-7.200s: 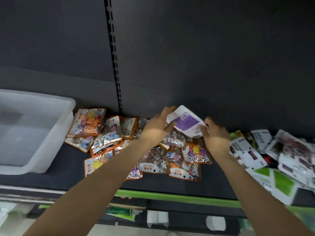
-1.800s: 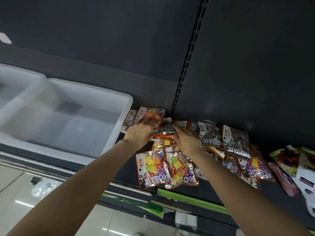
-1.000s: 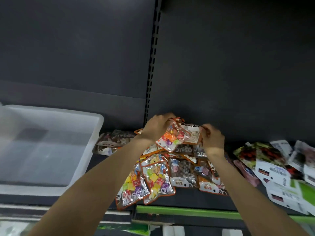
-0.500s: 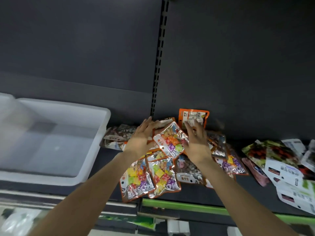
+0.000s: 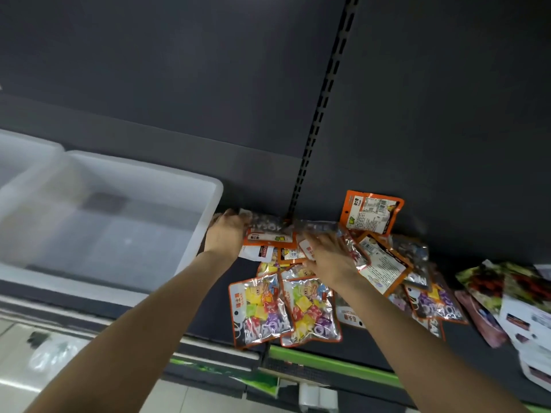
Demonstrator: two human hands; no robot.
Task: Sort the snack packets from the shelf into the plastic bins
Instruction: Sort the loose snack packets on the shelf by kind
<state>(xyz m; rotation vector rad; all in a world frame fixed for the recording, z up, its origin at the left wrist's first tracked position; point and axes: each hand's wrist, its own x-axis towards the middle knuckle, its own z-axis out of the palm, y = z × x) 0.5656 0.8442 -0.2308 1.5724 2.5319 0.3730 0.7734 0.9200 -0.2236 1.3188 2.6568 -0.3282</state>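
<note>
I judge the sorting barely begun: the shelf (image 5: 492, 350) carries nearly every packet. The plastic bin (image 5: 190, 234) at its left end looks empty; a second bin (image 5: 26, 156) beyond is blurred. The candy packets (image 5: 286, 311) lie heaped mid-shelf. My left hand (image 5: 225, 234) grips a dark packet (image 5: 268, 231) beside the bin; my right hand (image 5: 331, 257) presses spread fingers on the heap.

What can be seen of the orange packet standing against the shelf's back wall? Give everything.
The orange packet is a flat pouch with an orange border, showing its printed back: a white label panel with small text and a barcode. It stands nearly upright, slightly tilted, leaning on the dark back wall behind the heap. Neither hand touches it.
</note>
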